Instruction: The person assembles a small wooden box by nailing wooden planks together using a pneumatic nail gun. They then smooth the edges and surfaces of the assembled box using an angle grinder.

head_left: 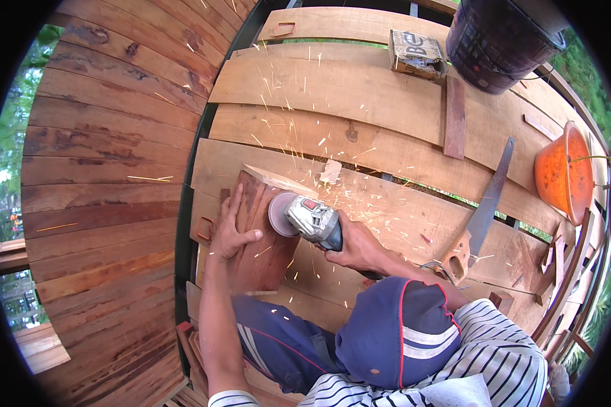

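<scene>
My right hand (356, 244) is closed around the grey body of an angle grinder (313, 218). The grinder's round disc (280, 214) rests against the upper face of a reddish-brown wooden block (254, 254), near its right edge. Bright sparks spray up and outward over the planks. On the block's left side my left hand (229, 230) holds it, fingers along the edge and thumb reaching over the top face. The block's lower end lies close to my knee. A small pale torn scrap (330, 171) lies just beyond the block.
A handsaw (489, 203) with a wooden handle lies right of the grinder. Farther right sits an orange basin (557, 173). A dark bucket (495, 51), a small box (416, 53) and a wooden strip (455, 115) rest on gapped planks (285, 74). A plank wall (108, 169) rises left.
</scene>
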{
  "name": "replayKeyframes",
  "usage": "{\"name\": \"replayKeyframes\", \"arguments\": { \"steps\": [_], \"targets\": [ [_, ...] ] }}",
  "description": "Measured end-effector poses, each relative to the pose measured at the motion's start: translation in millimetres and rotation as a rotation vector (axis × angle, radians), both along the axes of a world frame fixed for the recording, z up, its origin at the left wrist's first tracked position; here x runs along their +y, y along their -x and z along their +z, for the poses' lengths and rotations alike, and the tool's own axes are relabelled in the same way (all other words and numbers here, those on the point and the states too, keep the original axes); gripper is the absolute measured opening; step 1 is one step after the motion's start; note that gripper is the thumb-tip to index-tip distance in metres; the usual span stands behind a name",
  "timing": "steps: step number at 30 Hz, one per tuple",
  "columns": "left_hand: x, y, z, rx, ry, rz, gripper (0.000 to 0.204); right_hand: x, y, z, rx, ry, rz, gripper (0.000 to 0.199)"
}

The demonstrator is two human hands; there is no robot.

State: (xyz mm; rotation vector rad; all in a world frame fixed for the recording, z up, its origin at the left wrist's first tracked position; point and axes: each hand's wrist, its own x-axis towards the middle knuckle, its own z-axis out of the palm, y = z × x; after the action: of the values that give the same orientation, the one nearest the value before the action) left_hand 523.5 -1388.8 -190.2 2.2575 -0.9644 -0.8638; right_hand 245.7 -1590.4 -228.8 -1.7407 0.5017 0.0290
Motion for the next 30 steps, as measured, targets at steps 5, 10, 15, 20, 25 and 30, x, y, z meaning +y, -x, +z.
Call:
{"name": "replayKeyframes", "arguments": {
  "steps": [5, 10, 15, 20, 25, 30],
  "targets": [
    [4.0, -2.7, -3.4, -0.008, 0.029, 0.0, 0.132, 0.3, -3.7, 2.9, 0.045, 0.021, -0.021, 0.074],
    [3.5, -1.4, 1.8, -0.032, 0.004, -0.02, 0.132, -11.8, 6.5, -11.0, -0.002, -0.017, -0.194, 0.068],
    [1.6, 4.7, -1.8, 0.007, 0.054, -0.006, 0.131, -22.3, 1.5, 2.5, -0.008, 0.004, -0.088, 0.071],
    [-6.9, 7.2, -3.4, -0.033, 0.036, -0.041, 0.132, -26.3, 9.2, -9.4, -0.002, 0.061, -0.14, 0.07],
    [-11.4, 11.9, 2.4, 0.036, 0.045, -0.008, 0.132, -27.0, -0.5, -18.4, 0.091, 0.121, -0.167, 0.07],
    [23.7, -5.7, -10.2, -0.06, 0.027, -0.035, 0.133, -1.2, -14.0, -25.9, 0.037, 0.17, -0.139, 0.064]
  ]
}}
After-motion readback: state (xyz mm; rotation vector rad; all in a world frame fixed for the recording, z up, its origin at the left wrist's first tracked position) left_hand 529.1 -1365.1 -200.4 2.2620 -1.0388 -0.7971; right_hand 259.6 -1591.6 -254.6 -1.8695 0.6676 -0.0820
